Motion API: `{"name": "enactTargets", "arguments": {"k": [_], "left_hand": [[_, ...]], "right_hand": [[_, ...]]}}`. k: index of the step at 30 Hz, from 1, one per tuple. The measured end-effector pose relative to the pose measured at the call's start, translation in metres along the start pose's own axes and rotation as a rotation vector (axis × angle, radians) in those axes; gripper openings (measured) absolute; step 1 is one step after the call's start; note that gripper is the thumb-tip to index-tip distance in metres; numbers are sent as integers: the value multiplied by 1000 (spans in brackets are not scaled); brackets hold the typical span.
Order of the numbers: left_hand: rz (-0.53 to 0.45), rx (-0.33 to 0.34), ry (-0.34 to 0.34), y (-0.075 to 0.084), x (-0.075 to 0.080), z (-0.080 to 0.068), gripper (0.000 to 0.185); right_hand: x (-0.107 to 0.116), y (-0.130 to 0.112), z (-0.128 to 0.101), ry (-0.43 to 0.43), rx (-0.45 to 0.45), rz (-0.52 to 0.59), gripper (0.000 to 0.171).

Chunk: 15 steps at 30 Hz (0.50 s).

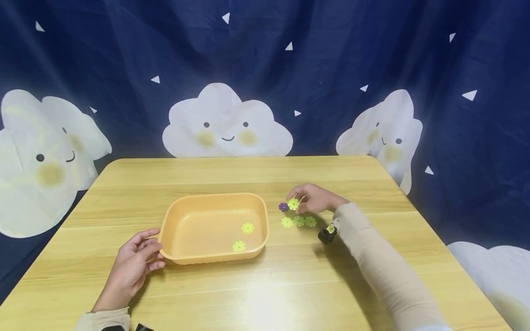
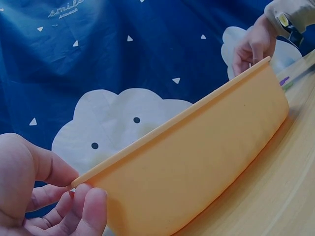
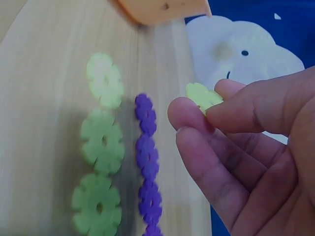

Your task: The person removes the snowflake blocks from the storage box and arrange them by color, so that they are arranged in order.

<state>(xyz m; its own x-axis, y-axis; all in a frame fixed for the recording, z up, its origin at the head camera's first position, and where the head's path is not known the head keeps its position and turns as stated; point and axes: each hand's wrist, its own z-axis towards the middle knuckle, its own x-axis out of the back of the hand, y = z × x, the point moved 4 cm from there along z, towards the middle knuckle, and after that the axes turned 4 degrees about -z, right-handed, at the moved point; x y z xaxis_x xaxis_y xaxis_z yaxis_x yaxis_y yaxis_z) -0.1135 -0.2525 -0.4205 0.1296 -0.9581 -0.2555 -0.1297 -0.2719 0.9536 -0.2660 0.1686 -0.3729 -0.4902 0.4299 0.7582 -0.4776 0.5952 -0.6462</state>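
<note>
An orange plastic basin point(image 1: 215, 260) stands on the table, and my left hand point(image 1: 131, 264) grips its left rim between thumb and fingers. Two yellow-green snowflake discs point(image 1: 248, 228) lie inside it, toward the right. To the right of the basin, my right hand point(image 1: 316, 198) pinches another yellow-green snowflake disc point(image 3: 201, 97) between thumb and fingertips, raised above the tabletop. Below that hand, three yellow-green discs point(image 3: 102, 140) lie in a row on the wood. Beside them runs a row of several purple discs point(image 3: 147, 156), mostly hidden behind the hand in the head view.
The light wooden table point(image 1: 265, 174) has rounded far corners. Behind it hangs a dark blue curtain point(image 1: 265, 50) printed with smiling clouds and white triangles. A black strap with a small device point(image 1: 328, 234) sits on the right wrist.
</note>
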Motion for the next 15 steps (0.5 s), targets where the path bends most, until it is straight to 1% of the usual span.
{"name": "enactTargets", "arguments": {"k": [3,9,15], "left_hand": [[1,1,-5,-1,0,1,28],[12,0,-8,0,0,-1,28],[19,-1,-12,1,0,-2,28]], "right_hand": [[1,8,-6,7,-8,7,37],[3,19,-17,13,-54,19,38],[4,28,-25,17,-54,17,40]]}}
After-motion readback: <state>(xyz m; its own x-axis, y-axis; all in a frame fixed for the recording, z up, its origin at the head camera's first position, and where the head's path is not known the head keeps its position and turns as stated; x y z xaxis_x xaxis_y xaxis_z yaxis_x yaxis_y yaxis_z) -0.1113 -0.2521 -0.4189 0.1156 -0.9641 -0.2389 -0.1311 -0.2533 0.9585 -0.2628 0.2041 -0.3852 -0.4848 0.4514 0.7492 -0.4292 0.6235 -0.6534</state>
